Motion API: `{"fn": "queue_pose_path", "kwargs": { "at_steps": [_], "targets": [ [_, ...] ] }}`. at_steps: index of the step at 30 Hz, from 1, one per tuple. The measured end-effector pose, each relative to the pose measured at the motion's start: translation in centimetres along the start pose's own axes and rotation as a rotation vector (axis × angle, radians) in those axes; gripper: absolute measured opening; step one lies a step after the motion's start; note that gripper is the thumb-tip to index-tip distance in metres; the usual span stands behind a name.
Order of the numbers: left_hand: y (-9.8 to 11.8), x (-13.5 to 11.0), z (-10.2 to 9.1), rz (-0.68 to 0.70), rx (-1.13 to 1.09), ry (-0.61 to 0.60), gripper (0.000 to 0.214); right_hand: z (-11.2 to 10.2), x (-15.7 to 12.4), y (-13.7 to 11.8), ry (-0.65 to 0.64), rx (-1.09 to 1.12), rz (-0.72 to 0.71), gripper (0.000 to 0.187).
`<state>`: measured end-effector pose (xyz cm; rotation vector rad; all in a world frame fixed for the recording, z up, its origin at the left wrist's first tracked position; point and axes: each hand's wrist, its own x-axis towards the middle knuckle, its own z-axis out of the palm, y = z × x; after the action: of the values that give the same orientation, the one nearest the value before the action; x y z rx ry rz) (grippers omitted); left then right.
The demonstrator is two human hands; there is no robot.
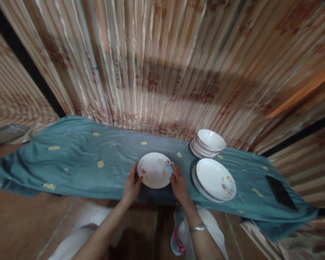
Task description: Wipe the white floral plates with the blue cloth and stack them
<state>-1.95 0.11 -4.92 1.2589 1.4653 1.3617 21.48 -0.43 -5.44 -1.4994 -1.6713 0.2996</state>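
Note:
A white plate with a red flower pattern (pixel 154 171) is held at the front middle of the cloth-covered table. My left hand (pixel 132 185) grips its left rim, thumb over the top and fingers underneath. At the right rim, my right hand (pixel 178 182) is closed on a small light-blue cloth (pixel 168 168), which lies against the plate's upper face. Whether those fingers also grip the rim is hard to see. Just right of that hand sits a stack of flowered plates (pixel 215 178). Behind it stands a stack of white bowls (pixel 209 141) with reddish bands.
A blue-green cloth with yellow motifs (pixel 78 159) covers the long table. A flat black object (pixel 281 192) lies near its right end. Pleated patterned curtains (pixel 157 72) hang right behind the table, with dark poles at the sides. A sandal (pixel 176 238) shows on the floor below.

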Motion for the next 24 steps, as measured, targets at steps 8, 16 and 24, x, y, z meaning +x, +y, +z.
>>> {"fn": "queue_pose_path", "kwargs": {
  "at_steps": [8, 16, 24],
  "targets": [
    [0.8, 0.1, 0.3, -0.100, -0.220, -0.056, 0.055, 0.7, 2.5, -0.5, -0.016, -0.103, 0.026, 0.050],
    [0.9, 0.2, 0.2, -0.086, -0.247, -0.105, 0.055, 3.2, 7.9, -2.3, -0.084, -0.166, 0.039, 0.042],
    [2.5, 0.5, -0.3, -0.238, -0.447, -0.083, 0.038, 6.2, 9.8, -6.7, -0.251, -0.214, -0.128, 0.043]
  ]
}}
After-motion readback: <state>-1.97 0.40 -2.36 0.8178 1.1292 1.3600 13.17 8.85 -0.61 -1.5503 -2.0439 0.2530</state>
